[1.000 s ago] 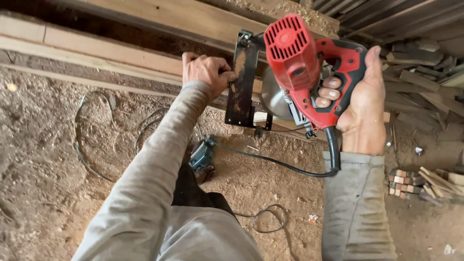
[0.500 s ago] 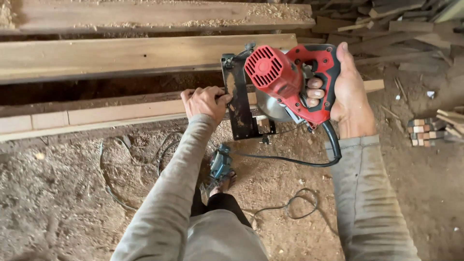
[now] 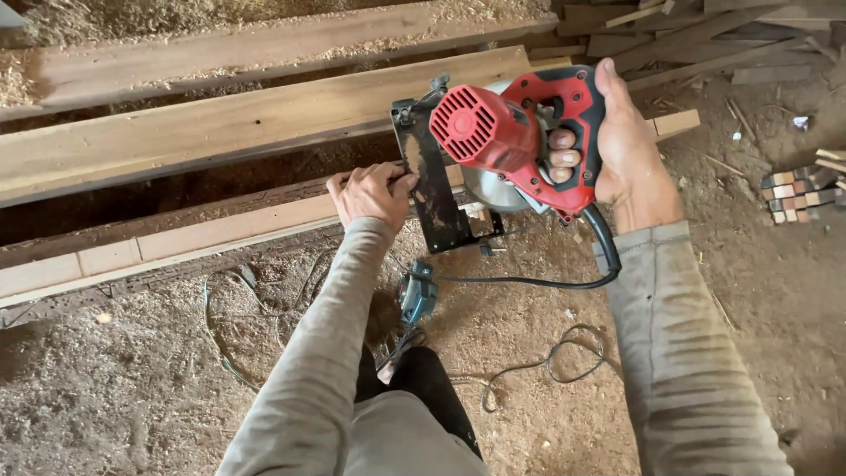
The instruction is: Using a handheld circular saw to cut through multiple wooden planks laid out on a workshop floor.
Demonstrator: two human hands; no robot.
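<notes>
- The red circular saw [image 3: 507, 141] sits in the right hand [image 3: 630, 150], fingers clamped round its handle, held over the narrow wooden strip [image 3: 203, 238].
- The left hand [image 3: 372, 192] lies just left of the saw's black base plate [image 3: 436, 189], fingers curled against the plate's edge and resting on the strip.
- Since a second ago, the saw sits lower in view and more planks show beyond.
- A broad pale plank [image 3: 238, 123] lies farther off, dusted with sawdust; a black cord [image 3: 529, 282] trails over the dirt floor [image 3: 106, 388].
</notes>
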